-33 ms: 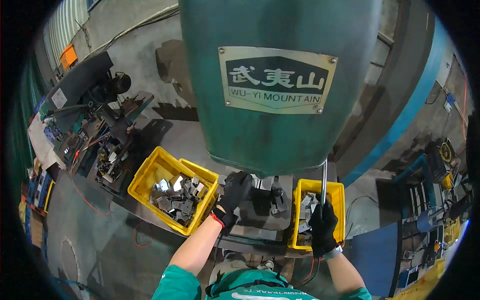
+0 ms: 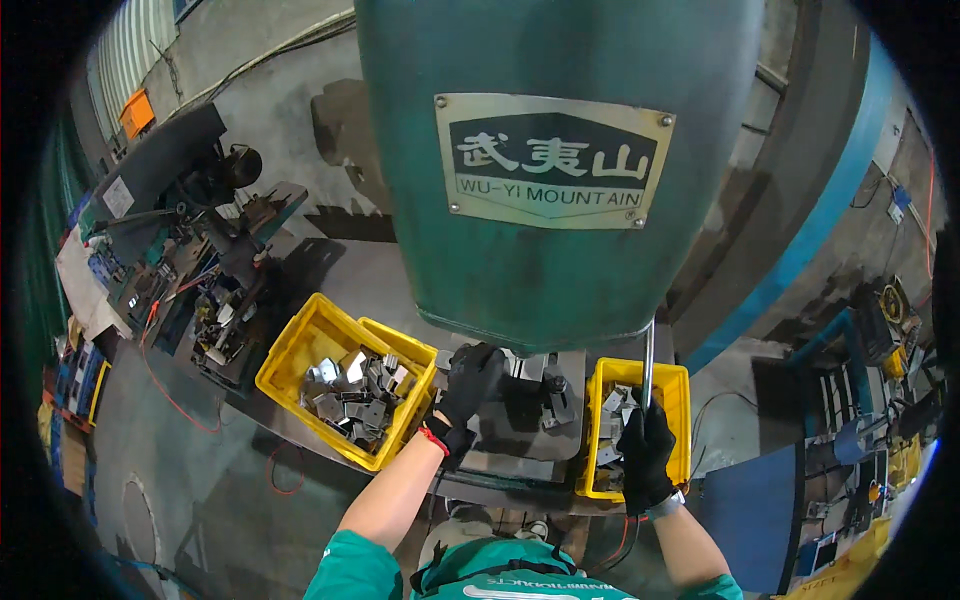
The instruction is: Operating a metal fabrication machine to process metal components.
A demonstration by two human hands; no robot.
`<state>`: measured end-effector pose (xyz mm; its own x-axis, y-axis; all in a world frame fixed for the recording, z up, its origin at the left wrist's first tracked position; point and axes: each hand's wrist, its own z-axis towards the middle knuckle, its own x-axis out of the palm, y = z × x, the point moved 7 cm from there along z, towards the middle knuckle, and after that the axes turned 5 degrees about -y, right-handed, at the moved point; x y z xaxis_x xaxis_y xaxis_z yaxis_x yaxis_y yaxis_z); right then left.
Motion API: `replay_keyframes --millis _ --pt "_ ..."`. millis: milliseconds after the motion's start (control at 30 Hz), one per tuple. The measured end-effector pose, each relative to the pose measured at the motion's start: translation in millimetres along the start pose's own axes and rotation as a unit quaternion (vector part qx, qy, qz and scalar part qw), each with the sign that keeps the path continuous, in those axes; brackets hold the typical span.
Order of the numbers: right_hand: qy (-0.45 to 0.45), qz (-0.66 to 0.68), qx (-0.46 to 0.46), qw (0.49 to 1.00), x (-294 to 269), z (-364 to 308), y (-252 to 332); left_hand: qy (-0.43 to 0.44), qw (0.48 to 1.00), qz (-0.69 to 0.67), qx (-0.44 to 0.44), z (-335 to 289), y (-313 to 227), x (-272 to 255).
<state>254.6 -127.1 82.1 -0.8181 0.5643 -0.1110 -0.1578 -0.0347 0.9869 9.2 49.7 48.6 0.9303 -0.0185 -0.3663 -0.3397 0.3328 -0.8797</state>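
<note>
A large green drill press (image 2: 550, 280) stands in front of me, its tool end hidden under the housing. My right hand (image 2: 647, 455), in a black glove, is wrapped round a steel lever (image 2: 649, 365) that rises along the machine's right side. At the metal work table (image 2: 510, 466), my black-gloved left hand (image 2: 474, 382) has its fingers curled beside a dark metal fixture (image 2: 556, 397). What those fingers hold, if anything, is hidden. Small bent metal parts (image 2: 362, 402) fill much of the yellow bin (image 2: 290, 345) to the left. Another yellow bin (image 2: 682, 425), with similar parts, lies behind my right hand.
A second dark machine (image 2: 215, 225) with a motor stands at the far left. A blue-edged pillar (image 2: 790, 270) rises at the right, above a blue panel (image 2: 745, 515). A thin red hose (image 2: 180, 405) trails over the floor.
</note>
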Motion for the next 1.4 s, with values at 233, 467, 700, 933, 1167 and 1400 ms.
replay_keyframes --millis 233,467,700,933,1167,1400 --pt "-0.002 -0.021 -0.027 0.999 0.6 4.9 -9.8 -0.022 0.999 0.014 0.046 0.2 9.9 2.6" --pt "-0.011 -0.041 -0.041 0.998 -0.6 7.9 -20.1 0.041 0.999 -0.017 -0.018 -0.3 -3.2 1.0" --pt "0.000 0.061 0.029 0.998 3.1 -0.1 -1.0 0.167 0.982 -0.059 -0.065 11.3 10.8 5.1" --pt "-0.012 0.095 0.062 0.994 1.3 -5.1 5.7 0.401 0.907 0.000 -0.132 30.9 -29.7 -8.0" --pt "-0.026 0.080 0.057 0.995 -2.5 -10.6 14.4 0.474 0.874 0.099 0.036 48.3 -44.6 -2.4" --pt "-0.047 0.068 0.059 0.995 -7.1 -19.7 28.1 0.469 0.869 -0.037 -0.154 47.8 -36.2 22.7"
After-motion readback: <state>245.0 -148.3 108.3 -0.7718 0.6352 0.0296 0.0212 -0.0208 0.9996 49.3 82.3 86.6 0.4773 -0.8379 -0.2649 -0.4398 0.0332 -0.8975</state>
